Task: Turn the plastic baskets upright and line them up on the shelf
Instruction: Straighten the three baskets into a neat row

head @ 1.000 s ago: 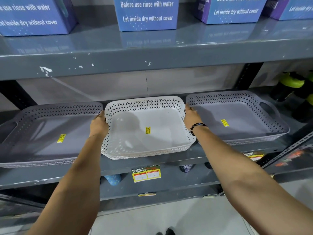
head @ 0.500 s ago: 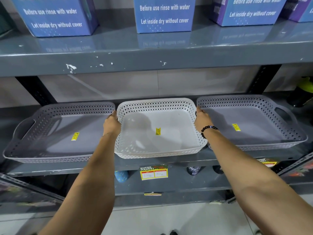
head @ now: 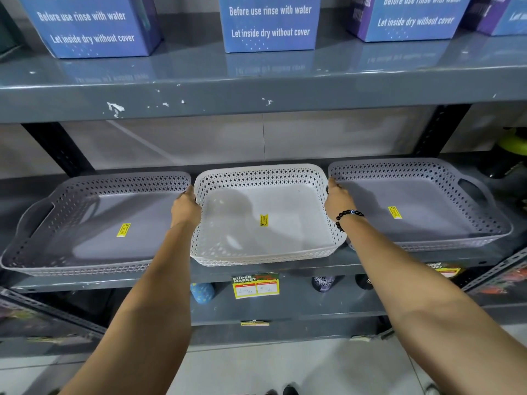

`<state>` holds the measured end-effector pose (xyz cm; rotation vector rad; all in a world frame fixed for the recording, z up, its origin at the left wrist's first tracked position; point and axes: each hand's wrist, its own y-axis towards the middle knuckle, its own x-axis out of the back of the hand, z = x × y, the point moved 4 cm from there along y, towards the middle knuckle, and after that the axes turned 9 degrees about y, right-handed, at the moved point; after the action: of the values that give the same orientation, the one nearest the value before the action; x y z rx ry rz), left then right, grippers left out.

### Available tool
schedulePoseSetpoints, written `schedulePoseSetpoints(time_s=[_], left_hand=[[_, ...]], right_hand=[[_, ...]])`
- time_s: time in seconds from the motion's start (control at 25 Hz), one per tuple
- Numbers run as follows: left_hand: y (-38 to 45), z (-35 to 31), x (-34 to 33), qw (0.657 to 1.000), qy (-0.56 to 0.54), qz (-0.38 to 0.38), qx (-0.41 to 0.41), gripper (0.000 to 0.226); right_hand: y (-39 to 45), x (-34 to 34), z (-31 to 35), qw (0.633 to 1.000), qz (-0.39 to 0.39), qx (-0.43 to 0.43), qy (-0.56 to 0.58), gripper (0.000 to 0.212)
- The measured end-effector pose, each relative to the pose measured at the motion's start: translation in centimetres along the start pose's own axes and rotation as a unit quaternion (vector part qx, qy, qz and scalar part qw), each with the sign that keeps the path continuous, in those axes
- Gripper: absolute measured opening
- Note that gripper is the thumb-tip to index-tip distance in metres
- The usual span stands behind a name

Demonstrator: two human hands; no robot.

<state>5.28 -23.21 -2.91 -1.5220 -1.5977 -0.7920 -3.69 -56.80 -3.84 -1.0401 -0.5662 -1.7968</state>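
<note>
Three shallow perforated plastic baskets stand upright side by side on the grey shelf (head: 370,262). The white basket (head: 282,238) is in the middle, with a yellow sticker on its floor. A grey basket (head: 85,223) sits to its left and another grey basket (head: 427,201) to its right, both with end handles. My left hand (head: 185,208) grips the white basket's left wall. Its right wall is held by my right hand (head: 338,199), which wears a black bead bracelet.
Blue boxes (head: 269,22) stand on the upper shelf (head: 256,92) just above. A yellow price tag (head: 255,286) hangs on the shelf edge. Bottles (head: 202,292) stand on the lower shelf. Green-capped bottles (head: 513,146) are at the far right.
The view has shifted so the shelf sits further right in frame. Both hands stay on the white basket's sides, and the basket looks a little straighter between the grey ones.
</note>
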Motion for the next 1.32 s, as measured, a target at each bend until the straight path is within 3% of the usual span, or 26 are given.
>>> schedulePoseSetpoints(time_s=[1.32], left_hand=[[-0.1, 0.5, -0.4, 1.0, 0.015, -0.007, -0.007, 0.052]], right_hand=[[-2.3, 1.0, 0.4, 1.0, -0.003, 0.019, 0.005, 0.064]])
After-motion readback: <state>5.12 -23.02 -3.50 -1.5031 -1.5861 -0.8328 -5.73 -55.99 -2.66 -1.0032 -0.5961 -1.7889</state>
